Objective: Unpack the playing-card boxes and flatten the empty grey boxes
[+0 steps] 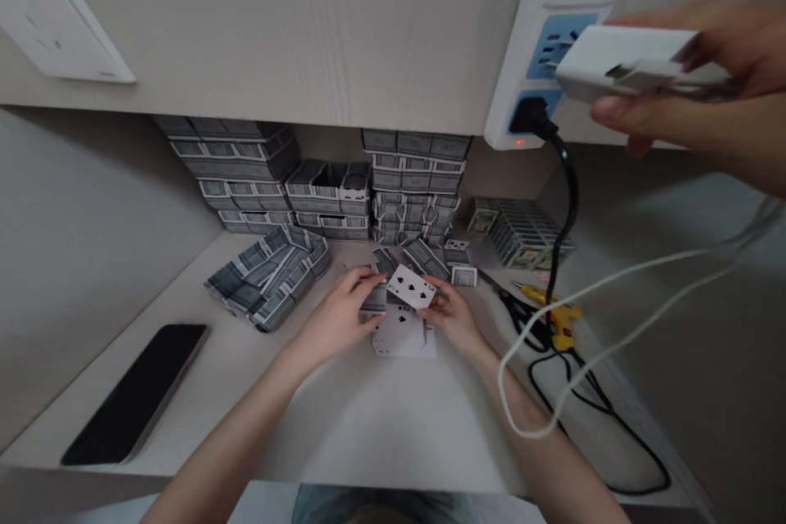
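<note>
My left hand [347, 307] is closed on a grey-backed card [373, 299] near the middle of the table. Between the fingertips of my right hand [451, 315] is a three of spades [410, 287], face up and tilted. Below both hands, a small pile of face-up cards [398, 336] lies on the table, a two of spades among them. Just beyond my hands are folded grey card pieces [425, 257]. A basket-like piece made of cards [270, 274] sits to the left of my left hand.
Card-built blocks [417, 172] stand at the back. A phone [138, 393] lies left; scissors [521, 313] and a yellow glue gun [560, 323] lie right. Upper right, another person's hand [725, 82] holds a white charger [620, 61] at a power strip [521, 57]; cables hang down.
</note>
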A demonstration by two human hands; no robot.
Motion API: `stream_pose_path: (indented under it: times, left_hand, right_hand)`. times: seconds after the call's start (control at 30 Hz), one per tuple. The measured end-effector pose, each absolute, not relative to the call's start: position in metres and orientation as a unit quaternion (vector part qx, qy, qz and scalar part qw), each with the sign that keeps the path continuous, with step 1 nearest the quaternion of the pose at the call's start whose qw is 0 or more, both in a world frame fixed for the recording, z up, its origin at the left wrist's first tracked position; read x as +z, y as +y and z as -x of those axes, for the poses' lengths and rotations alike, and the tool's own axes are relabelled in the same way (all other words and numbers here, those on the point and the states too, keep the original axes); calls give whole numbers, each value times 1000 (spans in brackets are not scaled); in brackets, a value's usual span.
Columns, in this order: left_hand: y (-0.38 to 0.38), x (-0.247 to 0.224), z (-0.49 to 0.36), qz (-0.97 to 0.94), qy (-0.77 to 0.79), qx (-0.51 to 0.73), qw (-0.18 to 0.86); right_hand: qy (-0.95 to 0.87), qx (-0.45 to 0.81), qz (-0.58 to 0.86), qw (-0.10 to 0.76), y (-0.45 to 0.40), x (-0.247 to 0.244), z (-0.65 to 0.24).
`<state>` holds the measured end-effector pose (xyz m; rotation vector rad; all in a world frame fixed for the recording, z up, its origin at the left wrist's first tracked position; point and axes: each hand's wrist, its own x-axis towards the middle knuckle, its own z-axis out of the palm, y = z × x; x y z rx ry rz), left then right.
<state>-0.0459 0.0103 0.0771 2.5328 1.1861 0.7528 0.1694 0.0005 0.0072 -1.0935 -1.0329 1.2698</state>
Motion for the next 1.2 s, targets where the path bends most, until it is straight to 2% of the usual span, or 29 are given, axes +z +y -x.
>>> stream_pose_path:
  times: [0.33, 0.53, 1.2]
  left_hand:
    - [25, 41, 50, -860, 402, 296, 109]
    - [22, 41, 50, -861, 398, 287, 133]
    - [20, 42, 49, -861, 410, 276, 117]
  right_hand:
    - [-439, 541, 443, 564, 2, 11, -174]
    - [-447, 551, 449, 544, 2, 7, -173]
    - [-502, 498, 465, 533, -4, 13, -169]
